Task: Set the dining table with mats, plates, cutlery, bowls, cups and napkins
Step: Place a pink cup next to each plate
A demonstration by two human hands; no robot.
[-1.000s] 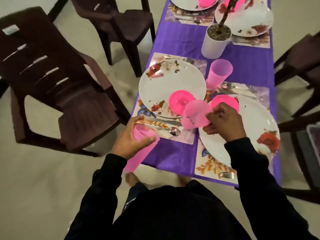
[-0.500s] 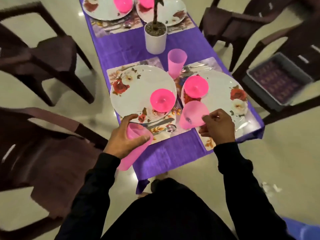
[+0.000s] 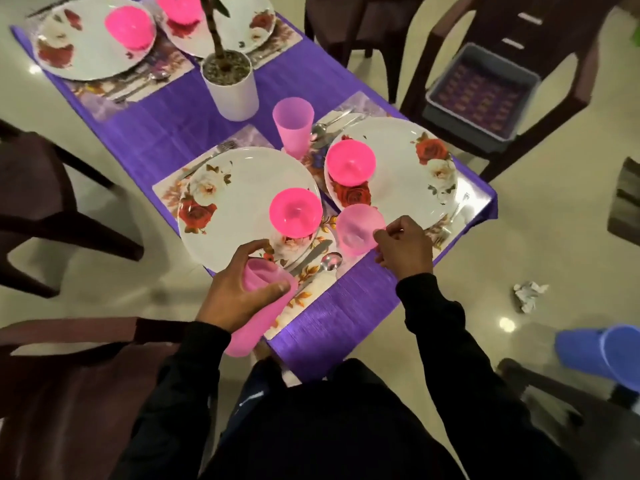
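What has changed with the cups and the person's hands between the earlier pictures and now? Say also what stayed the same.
The right hand has lowered its pink cup from a tilted hold to near the table, between the two near plates, and still pinches its rim. The left hand still grips the stack of cups at the table's edge. The upright cup, bowls and plates stayed put; the camera view swung round.

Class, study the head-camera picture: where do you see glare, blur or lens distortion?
Head view: glare spots on the floor and sheen on the right plate; the blue cup at the right edge is soft; the table runs slanted and the chairs lean, typical of a wide-angle lens.
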